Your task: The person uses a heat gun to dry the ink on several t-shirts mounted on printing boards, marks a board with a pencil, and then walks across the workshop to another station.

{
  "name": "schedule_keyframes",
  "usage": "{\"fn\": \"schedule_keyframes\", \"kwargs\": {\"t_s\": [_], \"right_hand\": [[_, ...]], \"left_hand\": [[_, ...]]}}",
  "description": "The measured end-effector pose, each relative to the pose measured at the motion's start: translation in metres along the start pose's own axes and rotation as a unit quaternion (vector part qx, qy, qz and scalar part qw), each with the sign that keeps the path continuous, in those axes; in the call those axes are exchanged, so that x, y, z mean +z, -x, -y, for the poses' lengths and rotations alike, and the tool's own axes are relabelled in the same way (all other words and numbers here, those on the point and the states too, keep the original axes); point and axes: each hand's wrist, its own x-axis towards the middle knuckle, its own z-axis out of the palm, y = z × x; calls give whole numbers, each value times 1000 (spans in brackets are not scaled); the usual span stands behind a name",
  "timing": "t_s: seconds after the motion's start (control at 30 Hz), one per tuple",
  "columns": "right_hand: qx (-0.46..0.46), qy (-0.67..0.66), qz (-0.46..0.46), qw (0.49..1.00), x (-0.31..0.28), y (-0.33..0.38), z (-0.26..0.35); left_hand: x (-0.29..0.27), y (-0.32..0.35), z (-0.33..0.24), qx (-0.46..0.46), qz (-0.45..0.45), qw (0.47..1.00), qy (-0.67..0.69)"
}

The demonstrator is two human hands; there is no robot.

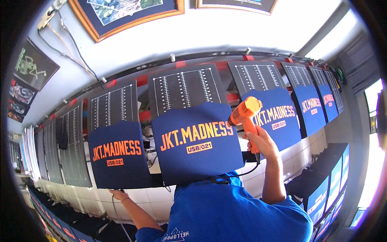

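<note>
My right hand is wrapped round the handle of an orange heat gun. Its dark nozzle points left, over the right edge of a navy printed shirt on the middle board. The black cord drops from the handle and runs left across my front. Low on the left, my left hand is closed at the bottom edge of another navy shirt with the same orange lettering. A thin grey cord hangs beside that hand; the fingertips are partly hidden, so what they grip is unclear.
Dark printing boards with white ruler marks stand in a curved row on a red and black frame. More navy shirts cover boards on the right. Printed dark panels stack at lower right. A wood-framed picture hangs above.
</note>
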Motion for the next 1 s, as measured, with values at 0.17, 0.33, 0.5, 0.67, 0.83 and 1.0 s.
{"fn": "schedule_keyframes", "kwargs": {"t_s": [0.17, 0.33, 0.5, 0.67, 0.83, 1.0], "right_hand": [[-7, 2, -7, 1000, 7, 4, -4], [-10, 17, -12, 1000, 15, 4, -11], [-24, 6, -2, 1000, 16, 1, -16], [-27, -5, -1, 1000, 13, -4, -19], [-18, -9, 11, 1000, 14, -4, -13], [-3, 13, 22, 1000, 12, 4, -11]], "left_hand": [[31, 66, -14, 0, -8, 996, 94], [39, 81, -21, 40, 55, 993, 94], [40, 68, -17, 32, 77, 991, 100], [40, 72, -17, 38, 74, 995, 60], [42, 75, -17, 40, 61, 996, 57], [36, 54, -12, 53, 91, 991, 83]]}}
